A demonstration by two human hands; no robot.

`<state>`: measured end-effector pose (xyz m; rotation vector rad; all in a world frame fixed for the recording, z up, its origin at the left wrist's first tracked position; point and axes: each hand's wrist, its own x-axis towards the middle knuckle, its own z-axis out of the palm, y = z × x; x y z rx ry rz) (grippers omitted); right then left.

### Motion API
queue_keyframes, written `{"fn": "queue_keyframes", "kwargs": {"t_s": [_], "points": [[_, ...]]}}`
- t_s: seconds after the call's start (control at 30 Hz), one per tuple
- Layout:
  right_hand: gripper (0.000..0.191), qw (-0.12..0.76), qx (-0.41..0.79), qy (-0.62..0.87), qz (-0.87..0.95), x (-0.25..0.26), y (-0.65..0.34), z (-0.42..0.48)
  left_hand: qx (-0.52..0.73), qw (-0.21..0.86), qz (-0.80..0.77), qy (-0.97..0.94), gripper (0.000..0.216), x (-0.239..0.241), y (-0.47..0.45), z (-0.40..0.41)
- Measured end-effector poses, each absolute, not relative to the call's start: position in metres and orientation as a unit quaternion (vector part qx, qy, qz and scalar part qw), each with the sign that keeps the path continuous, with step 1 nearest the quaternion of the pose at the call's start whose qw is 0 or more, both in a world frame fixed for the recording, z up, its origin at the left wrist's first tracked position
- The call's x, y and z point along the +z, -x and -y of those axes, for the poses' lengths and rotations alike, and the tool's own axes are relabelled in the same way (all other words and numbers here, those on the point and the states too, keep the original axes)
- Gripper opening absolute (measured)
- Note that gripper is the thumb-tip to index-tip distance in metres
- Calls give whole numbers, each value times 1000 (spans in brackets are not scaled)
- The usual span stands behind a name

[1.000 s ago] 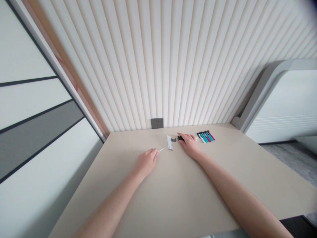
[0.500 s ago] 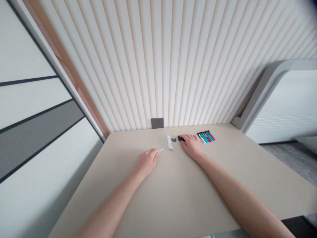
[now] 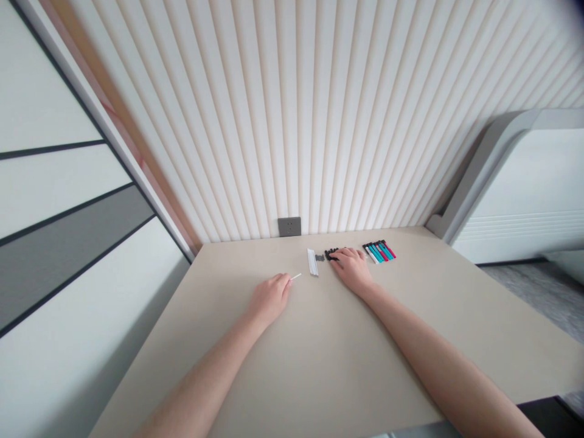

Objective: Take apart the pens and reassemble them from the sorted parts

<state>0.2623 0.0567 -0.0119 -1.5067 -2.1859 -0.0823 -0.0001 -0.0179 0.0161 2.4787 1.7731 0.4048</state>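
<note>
My left hand (image 3: pixel 270 299) is closed over the table, pinching a thin white stick (image 3: pixel 296 277) that looks like a pen refill and points to the right. My right hand (image 3: pixel 352 267) lies over a row of small black pieces (image 3: pixel 329 253), possibly pen caps, its fingers stretched out and touching them; its palm hides part of the row. Between my hands lies a bundle of similar white sticks (image 3: pixel 312 263). Beside the bundle sits a cluster of tiny dark grey parts (image 3: pixel 320 258), too small to make out.
Several white, teal and red pens with black ends (image 3: pixel 379 252) lie side by side to the right of my right hand. The beige table (image 3: pixel 292 365) meets a ribbed white wall with a dark socket (image 3: pixel 289 227). White panels (image 3: pixel 82 340) flank the left.
My right hand has shifted slightly, and more of the black pieces show around its fingers. My left hand still holds the white stick in the same place.
</note>
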Motion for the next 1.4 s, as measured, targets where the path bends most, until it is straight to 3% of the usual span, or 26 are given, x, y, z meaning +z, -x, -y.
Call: {"fn": "queue_keyframes", "kwargs": {"t_s": [1.4], "points": [[26,203,-43,524,826,-8,-260,-60,122,43,-584,-801,30,18,-1,19]]}}
